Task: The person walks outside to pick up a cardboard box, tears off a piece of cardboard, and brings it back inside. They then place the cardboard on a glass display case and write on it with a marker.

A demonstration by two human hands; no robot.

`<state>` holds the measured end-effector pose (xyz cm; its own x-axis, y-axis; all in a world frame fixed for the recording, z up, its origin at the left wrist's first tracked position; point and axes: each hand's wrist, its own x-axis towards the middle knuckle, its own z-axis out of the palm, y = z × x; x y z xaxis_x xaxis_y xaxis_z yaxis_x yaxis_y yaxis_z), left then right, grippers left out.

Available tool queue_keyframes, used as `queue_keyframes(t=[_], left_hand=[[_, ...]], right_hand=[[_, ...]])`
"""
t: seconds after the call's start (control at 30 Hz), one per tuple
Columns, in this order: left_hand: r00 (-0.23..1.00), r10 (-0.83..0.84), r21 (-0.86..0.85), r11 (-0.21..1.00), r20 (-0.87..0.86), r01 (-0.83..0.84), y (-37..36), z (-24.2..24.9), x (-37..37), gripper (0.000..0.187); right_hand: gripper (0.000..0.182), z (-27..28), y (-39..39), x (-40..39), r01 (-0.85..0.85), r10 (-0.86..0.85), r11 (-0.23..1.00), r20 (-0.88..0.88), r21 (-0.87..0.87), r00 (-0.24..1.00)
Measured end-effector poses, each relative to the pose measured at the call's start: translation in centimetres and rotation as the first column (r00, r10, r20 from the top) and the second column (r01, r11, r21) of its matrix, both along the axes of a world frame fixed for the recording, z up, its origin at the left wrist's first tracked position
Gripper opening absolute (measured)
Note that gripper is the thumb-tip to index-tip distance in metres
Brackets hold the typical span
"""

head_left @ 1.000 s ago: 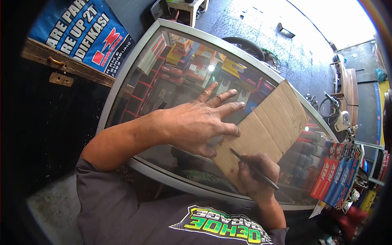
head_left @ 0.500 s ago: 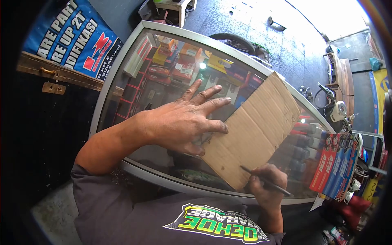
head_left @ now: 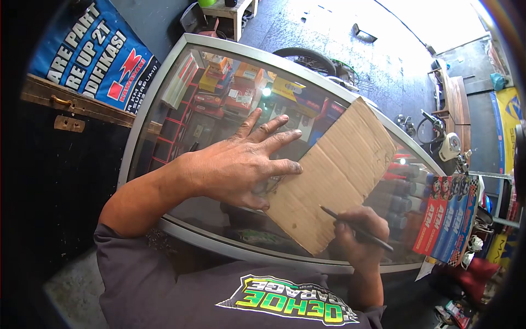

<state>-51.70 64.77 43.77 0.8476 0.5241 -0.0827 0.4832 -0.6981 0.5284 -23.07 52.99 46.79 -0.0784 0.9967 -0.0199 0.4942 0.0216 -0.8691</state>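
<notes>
A piece of brown cardboard [head_left: 339,159] lies slanted on the glass top of a display case [head_left: 219,222]. My left hand [head_left: 235,170] is flat with fingers spread, mostly over the glass, its thumb side resting at the cardboard's left edge. Between the thumb and fingers of my right hand [head_left: 362,233] is a slim black pen [head_left: 364,234]. Its tip points up and left, over the lower part of the cardboard near a small dark spot. Faint marks show close to the cardboard's right edge.
Boxed parts [head_left: 241,90] and bottles sit under the glass. Red and blue ATM packets [head_left: 446,219] stand at the case's right end. Beyond it are a wheel [head_left: 307,59] on the floor and a motorcycle [head_left: 449,145]. A Kawasaki banner [head_left: 96,55] hangs at upper left.
My right hand has shifted slightly up, and the pen tip now sits higher on the cardboard, farther from its lower edge. My left hand keeps its spread pose at the cardboard's edge.
</notes>
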Motion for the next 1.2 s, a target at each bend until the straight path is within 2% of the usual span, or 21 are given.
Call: queue_keyframes(t=[0.1, 0.13, 0.23, 0.33, 0.63, 0.77, 0.83, 0.97, 1.13, 1.2], left_hand=[[1.000, 0.018, -0.005, 1.000, -0.025, -0.018, 0.0, 0.1, -0.1, 0.075], [0.999, 0.012, 0.005, 1.000, -0.029, -0.012, 0.0, 0.1, -0.2, 0.075], [1.000, 0.011, 0.003, 1.000, -0.027, -0.011, 0.0, -0.1, -0.2, 0.076], [1.000, 0.008, -0.003, 1.000, -0.023, -0.008, -0.1, 0.0, -0.2, 0.076], [1.000, -0.002, 0.002, 1.000, -0.030, 0.002, 0.1, 0.1, -0.1, 0.076], [1.000, 0.006, -0.002, 1.000, -0.025, -0.006, 0.1, 0.1, -0.1, 0.076], [1.000, 0.009, -0.006, 1.000, -0.016, -0.009, 0.1, 0.1, -0.1, 0.076], [1.000, 0.012, -0.002, 1.000, -0.017, -0.012, 0.1, -0.1, -0.1, 0.076], [1.000, 0.006, 0.000, 1.000, -0.014, -0.006, 0.1, 0.1, 0.0, 0.076], [1.000, 0.008, 0.006, 1.000, -0.018, -0.008, 0.1, 0.2, 0.0, 0.076]], right_hand=[[0.015, -0.4, 1.9, -0.5, -0.080, 0.079, 0.997, 0.012, 0.021, 0.997], [0.015, -0.7, 2.2, -0.4, -0.069, 0.069, 0.998, -0.047, 0.000, 0.997], [0.014, -1.0, 2.9, -0.5, -0.083, 0.082, 0.996, -0.048, -0.028, 0.995], [0.015, -0.8, 3.2, -1.2, -0.145, 0.145, 0.989, 0.001, -0.029, 0.989], [0.014, -1.2, 3.7, -2.1, -0.148, 0.148, 0.989, -0.006, 0.015, 0.989], [0.013, -0.7, 3.7, -2.1, -0.107, 0.107, 0.994, -0.007, -0.035, 0.994], [0.012, -0.1, 3.4, -1.0, -0.130, 0.130, 0.991, 0.114, -0.014, 0.985], [0.012, 0.1, 2.1, 1.4, -0.108, 0.117, 0.992, 0.151, -0.067, 0.982], [0.010, -0.1, 1.6, 0.9, 0.001, -0.004, 0.996, -0.030, -0.089, 1.000], [0.010, -0.2, 2.2, -0.1, -0.030, 0.030, 0.999, -0.006, -0.043, 1.000]])
